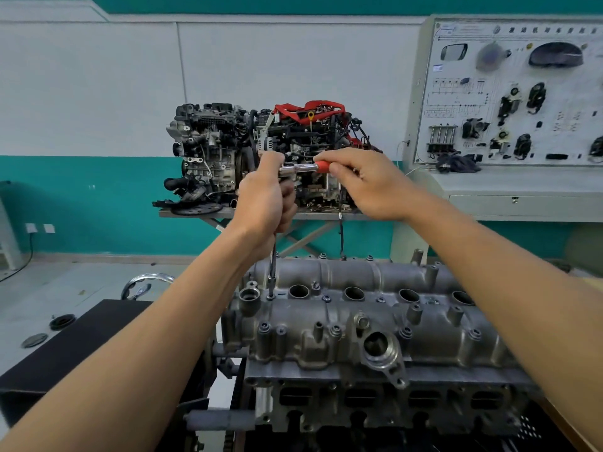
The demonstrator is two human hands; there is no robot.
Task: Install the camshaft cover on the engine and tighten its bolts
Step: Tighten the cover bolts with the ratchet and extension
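Note:
The grey metal camshaft cover (pixel 375 324) sits on the engine (pixel 375 406) in the lower middle of the head view, with several bolts along its ridges. A chrome ratchet (pixel 298 168) with a red handle stands high above it on a long extension bar (pixel 272 269). The bar's socket rests on a bolt (pixel 270 297) near the cover's left end. My left hand (pixel 267 203) grips the top of the extension just under the ratchet head. My right hand (pixel 362 184) holds the red handle, which points right.
Two other engines (pixel 261 151) stand on a metal table against the teal and white wall behind. A training board with car parts (pixel 509 102) fills the right. A black box (pixel 65 347) sits left of the engine. Loose round parts lie on the floor at left.

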